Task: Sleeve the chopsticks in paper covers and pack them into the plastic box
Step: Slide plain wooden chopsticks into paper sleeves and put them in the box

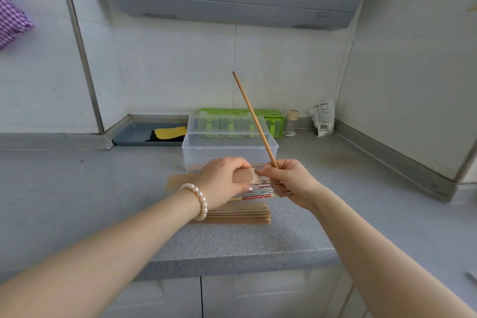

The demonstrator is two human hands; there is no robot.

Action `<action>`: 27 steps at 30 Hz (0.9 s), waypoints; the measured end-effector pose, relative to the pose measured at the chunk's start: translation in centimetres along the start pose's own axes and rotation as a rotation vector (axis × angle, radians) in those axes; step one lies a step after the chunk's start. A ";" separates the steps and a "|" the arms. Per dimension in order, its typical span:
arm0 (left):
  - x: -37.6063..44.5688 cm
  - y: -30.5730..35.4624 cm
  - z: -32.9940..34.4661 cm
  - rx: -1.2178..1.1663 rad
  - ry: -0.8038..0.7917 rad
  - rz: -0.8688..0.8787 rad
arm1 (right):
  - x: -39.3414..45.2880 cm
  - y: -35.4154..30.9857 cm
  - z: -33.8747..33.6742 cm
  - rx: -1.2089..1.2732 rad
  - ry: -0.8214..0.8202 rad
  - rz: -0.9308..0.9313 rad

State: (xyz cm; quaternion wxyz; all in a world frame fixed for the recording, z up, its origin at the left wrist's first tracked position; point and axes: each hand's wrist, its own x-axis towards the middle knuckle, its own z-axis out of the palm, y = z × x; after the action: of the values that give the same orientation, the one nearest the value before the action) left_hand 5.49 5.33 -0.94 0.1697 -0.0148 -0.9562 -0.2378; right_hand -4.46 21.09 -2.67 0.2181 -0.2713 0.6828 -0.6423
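Your right hand (pixel 289 181) pinches one chopstick (pixel 254 119), tip raised over the one clear plastic box (pixel 229 152). Your left hand (pixel 224 181) grips one paper cover (pixel 185 180) — above patterned chopsticks (pixel 260 190), too bunched to count — and a cover stack (pixel 240 214) on the tabletop (pixel 103 188).

Grey speckled countertop (pixel 77 188) set into a tiled corner, with several things laid on it

A clear plastic box (pixel 229 155) is seen near the middle with its lid raised at the back; just in front of it a stack of brown paper covers (pixel 240 215) is laid flat, with patterned chopsticks (pixel 260 192) resting on top. Behind the box a green holder (pixel 276 117) is placed against the wall, and to its right a small clear bottle (pixel 291 122) and a white packet (pixel 322 117) are stood. A grey tray (pixel 129 137) is set at the back left
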 end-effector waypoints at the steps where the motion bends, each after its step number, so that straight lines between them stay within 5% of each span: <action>1: 0.0 -0.1 -0.1 0.002 0.014 -0.015 | -0.1 -0.2 -0.2 -0.038 0.011 -0.021; 9: 0.1 -2.5 -1.2 -0.022 0.133 -0.182 | -1.3 -1.2 -5.0 -0.601 0.300 -0.147; 16: 0.3 -3.7 -1.1 0.070 0.158 -0.199 | -1.8 -0.8 -8.0 -0.801 0.587 -0.281; 27: 0.9 -4.2 -0.2 -0.032 0.116 -0.218 | -1.8 -0.1 -7.6 -1.001 0.716 -0.543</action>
State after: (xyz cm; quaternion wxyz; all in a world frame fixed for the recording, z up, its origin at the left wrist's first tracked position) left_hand 4.29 1.41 -2.36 0.1977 0.1002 -0.9368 -0.2706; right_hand -8.01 28.03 -2.09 -0.3432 -0.2722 0.8360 -0.3305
